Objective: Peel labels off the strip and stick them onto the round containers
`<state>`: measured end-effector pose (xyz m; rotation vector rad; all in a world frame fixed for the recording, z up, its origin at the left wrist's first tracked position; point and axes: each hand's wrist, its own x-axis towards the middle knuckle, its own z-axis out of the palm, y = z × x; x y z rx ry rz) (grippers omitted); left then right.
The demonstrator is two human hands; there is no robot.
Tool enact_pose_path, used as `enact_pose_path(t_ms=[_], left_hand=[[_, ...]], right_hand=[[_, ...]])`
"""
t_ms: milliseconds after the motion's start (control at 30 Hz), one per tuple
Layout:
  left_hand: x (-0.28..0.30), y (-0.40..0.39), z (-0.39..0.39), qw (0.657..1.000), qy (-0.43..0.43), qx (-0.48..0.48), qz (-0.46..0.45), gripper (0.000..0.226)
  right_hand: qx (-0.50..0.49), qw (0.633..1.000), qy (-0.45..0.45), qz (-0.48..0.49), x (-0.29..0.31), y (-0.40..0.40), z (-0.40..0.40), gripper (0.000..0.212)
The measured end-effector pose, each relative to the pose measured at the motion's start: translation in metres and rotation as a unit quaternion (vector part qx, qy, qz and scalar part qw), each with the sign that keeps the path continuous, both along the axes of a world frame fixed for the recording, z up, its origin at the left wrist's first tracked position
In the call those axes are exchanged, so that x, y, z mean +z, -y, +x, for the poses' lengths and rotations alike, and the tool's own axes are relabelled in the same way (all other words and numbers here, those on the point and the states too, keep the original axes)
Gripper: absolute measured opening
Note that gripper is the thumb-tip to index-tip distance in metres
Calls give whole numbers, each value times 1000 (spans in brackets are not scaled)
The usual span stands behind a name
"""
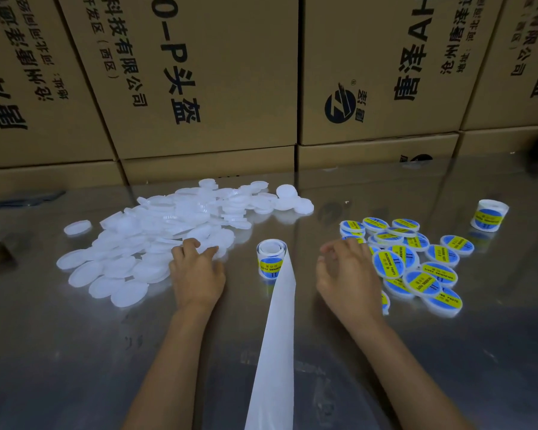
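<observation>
Between the two hands stands the label roll (271,259), upright on the steel table (385,367), its spent white backing strip (280,321) running back toward the person. The strip's long axis runs near to far, splitting the work: blank lids (156,231) heaped to the left, labelled lids (416,262) clustered to the right. The left hand (196,274) lies at the near edge of the blank heap, fingers curled onto a lid there; whether it has truly pinched one I cannot tell. The right hand (345,274) sits just left of the labelled cluster, fingers loosely curled, touching or nearly touching a finished lid. A spare roll (489,215) stands well apart, far right. Both hands seem about equally near the roll, which the next peel turns on.
</observation>
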<state>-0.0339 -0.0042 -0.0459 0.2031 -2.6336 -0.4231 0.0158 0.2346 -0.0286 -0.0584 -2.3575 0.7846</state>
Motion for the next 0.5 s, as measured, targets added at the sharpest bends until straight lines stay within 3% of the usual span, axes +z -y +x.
enact_pose_path(t_ms=[200,333,400,500], left_hand=[[2,0,-3,997,-58,-45,27,21],[11,-8,3,972,-126,-89,178,14],[21,-16,8,935,-96,-91,329,13],[40,-24,16,833,-30,-148,533,15]], right_hand=[[76,997,17,5,-8,14,1,13],[94,995,17,-16,-8,16,2,12],[112,993,3,-39,-7,17,2,10],[155,981,-21,-119,-4,22,3,10]])
